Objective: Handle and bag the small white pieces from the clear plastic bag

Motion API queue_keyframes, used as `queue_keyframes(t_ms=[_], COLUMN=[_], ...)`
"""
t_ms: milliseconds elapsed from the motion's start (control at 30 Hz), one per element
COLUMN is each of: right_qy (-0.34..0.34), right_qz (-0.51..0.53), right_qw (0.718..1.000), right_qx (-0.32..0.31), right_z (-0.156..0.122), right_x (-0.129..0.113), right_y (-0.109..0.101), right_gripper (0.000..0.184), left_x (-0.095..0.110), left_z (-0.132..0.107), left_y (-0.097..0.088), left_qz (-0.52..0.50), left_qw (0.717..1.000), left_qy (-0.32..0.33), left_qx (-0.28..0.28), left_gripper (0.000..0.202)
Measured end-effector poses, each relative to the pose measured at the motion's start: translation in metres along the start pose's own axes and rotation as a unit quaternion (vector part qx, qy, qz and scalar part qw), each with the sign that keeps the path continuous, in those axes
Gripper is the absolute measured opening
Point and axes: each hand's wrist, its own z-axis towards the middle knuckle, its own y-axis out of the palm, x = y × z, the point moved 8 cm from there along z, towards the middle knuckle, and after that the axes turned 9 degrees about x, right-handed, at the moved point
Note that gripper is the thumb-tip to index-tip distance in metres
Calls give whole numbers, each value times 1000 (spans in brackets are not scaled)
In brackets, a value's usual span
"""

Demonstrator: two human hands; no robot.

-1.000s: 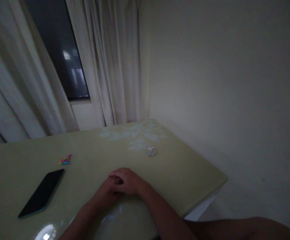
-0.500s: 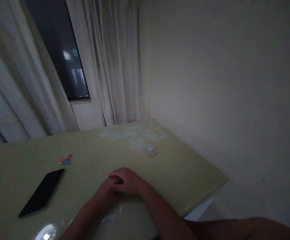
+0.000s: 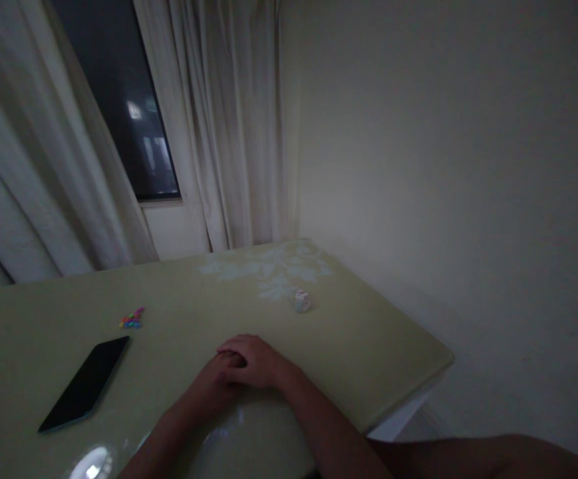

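Note:
My right hand point(image 3: 253, 359) lies over my left hand point(image 3: 221, 379), its fingers wrapped across the top. Both rest together on the pale green table point(image 3: 368, 359) near its front edge. Most of my left hand's fingers are hidden beneath the right. To the left of my hands lies a dark flat tablet or phone point(image 3: 86, 384), not touched. Beyond it sits a small cluster of bright multicoloured pieces point(image 3: 132, 319), too small to name. Ahead and to the right is a small whitish, partly clear crumpled thing point(image 3: 302, 301), whose kind I cannot make out.
Pale curtains point(image 3: 233, 133) hang behind the table, beside a dark window point(image 3: 124, 113). A plain wall point(image 3: 443, 166) runs along the right side. White floral patterning marks the far table corner. A bright reflection shines at the lower left, and a bare leg point(image 3: 488, 456) shows at the lower right.

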Motion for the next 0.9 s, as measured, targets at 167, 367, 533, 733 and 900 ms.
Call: queue_keyframes(t_ms=[167, 367, 533, 733, 900], right_qy=[3, -4, 1, -1, 141], right_qz=[0, 2, 3, -45, -213], right_qw=[1000, 1000, 1000, 998, 926], right_qx=[-1, 3, 4, 40, 278], right_z=[-1, -1, 0, 1, -10], right_x=[2, 3, 3, 4, 38], right_y=[1, 2, 1, -5, -70], right_gripper=[59, 58, 59, 58, 63], left_x=[1, 8, 8, 9, 11], left_z=[1, 2, 1, 2, 0], left_y=[0, -2, -3, -4, -2], left_qz=[7, -4, -5, 19, 60], left_qw=[1000, 1000, 1000, 1000, 997], left_qy=[5, 4, 8, 19, 40], left_qx=[3, 3, 0, 11, -14], left_gripper=[37, 37, 38, 40, 37])
